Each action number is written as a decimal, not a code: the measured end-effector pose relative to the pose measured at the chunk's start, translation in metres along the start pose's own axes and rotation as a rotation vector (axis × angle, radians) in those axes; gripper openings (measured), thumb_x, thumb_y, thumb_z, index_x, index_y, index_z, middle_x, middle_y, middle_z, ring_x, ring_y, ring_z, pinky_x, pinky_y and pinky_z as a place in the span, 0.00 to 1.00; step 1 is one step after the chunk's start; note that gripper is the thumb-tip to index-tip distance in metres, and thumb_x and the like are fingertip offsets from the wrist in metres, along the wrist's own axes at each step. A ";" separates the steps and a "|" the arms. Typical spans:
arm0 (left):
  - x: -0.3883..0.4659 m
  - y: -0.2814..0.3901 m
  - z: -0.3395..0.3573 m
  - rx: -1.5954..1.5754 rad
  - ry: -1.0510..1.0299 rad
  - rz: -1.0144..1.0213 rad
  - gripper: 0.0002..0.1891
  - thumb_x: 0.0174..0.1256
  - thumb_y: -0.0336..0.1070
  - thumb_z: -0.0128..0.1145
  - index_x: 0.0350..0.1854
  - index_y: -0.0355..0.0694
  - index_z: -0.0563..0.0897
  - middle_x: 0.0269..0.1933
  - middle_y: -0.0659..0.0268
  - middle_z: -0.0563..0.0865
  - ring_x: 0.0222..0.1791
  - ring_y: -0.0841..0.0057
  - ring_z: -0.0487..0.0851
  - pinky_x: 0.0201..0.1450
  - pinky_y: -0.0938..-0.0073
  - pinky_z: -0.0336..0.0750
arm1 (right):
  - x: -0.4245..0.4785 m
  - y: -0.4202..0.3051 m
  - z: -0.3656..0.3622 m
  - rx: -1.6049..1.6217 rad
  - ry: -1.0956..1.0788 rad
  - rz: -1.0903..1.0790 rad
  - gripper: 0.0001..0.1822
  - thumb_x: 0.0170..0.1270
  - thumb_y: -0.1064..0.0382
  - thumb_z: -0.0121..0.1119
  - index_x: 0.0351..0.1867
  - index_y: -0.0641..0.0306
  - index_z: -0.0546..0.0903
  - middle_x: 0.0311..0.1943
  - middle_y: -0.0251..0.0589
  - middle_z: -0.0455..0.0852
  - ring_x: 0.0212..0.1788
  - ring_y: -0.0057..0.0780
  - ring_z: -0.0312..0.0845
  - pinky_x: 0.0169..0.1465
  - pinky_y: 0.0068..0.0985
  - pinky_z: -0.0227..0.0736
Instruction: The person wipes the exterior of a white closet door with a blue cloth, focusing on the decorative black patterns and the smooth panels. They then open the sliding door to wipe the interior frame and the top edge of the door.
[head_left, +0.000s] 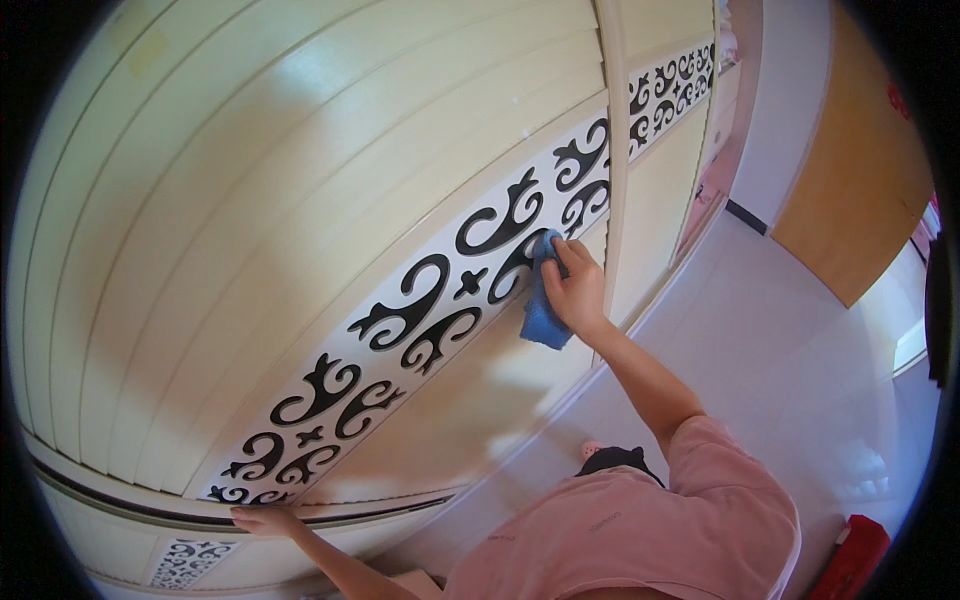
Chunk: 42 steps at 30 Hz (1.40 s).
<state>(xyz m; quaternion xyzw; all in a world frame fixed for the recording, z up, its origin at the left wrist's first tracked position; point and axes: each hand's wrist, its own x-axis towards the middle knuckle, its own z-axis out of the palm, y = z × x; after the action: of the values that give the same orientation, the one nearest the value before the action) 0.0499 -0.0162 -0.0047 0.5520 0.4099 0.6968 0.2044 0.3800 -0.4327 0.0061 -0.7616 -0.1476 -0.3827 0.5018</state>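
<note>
My right hand (579, 289) grips a blue cloth (545, 319) and presses it against the decorative band (420, 352) of a cream sliding wardrobe door (315, 187). Black scrollwork on white fills this band, and the cloth covers part of one scroll near the door's right end. The cloth's loose lower part hangs below my fingers. At the lower left, my left hand (264, 520) rests on the door's edge frame, just under the band's near end. Its fingertips are partly hidden at that edge.
Another door panel (664, 210) with a like band stands beyond the upright frame. To the right are pale floor tiles (757, 330) and a wooden door (847, 157). A red object (851, 559) lies at the lower right. A further panel (195, 562) shows at the lower left.
</note>
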 end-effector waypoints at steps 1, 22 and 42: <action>-0.001 0.002 0.000 -0.016 0.003 0.010 0.26 0.71 0.53 0.36 0.42 0.27 0.71 0.39 0.48 0.75 0.36 0.62 0.73 0.41 0.66 0.70 | 0.002 -0.001 0.003 0.012 0.000 0.040 0.12 0.51 0.67 0.54 0.36 0.72 0.81 0.26 0.47 0.78 0.23 0.41 0.75 0.28 0.31 0.70; 0.006 -0.007 -0.002 0.022 0.027 0.052 0.26 0.71 0.52 0.37 0.41 0.25 0.71 0.38 0.48 0.75 0.37 0.64 0.73 0.40 0.67 0.71 | -0.003 -0.014 0.008 -0.016 -0.067 -0.436 0.16 0.38 0.71 0.60 0.35 0.66 0.79 0.27 0.39 0.76 0.25 0.35 0.74 0.26 0.28 0.71; 0.002 0.000 0.000 -0.073 0.000 0.072 0.23 0.71 0.49 0.41 0.35 0.27 0.70 0.33 0.52 0.74 0.32 0.69 0.69 0.37 0.71 0.69 | -0.007 0.015 -0.016 -0.263 -0.058 -0.383 0.13 0.43 0.69 0.59 0.35 0.65 0.80 0.30 0.40 0.79 0.30 0.36 0.77 0.31 0.30 0.73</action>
<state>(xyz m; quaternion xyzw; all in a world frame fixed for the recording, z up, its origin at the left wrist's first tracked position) 0.0497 -0.0151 -0.0033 0.5587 0.3642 0.7181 0.1992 0.3769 -0.4522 -0.0055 -0.7892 -0.2527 -0.4648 0.3118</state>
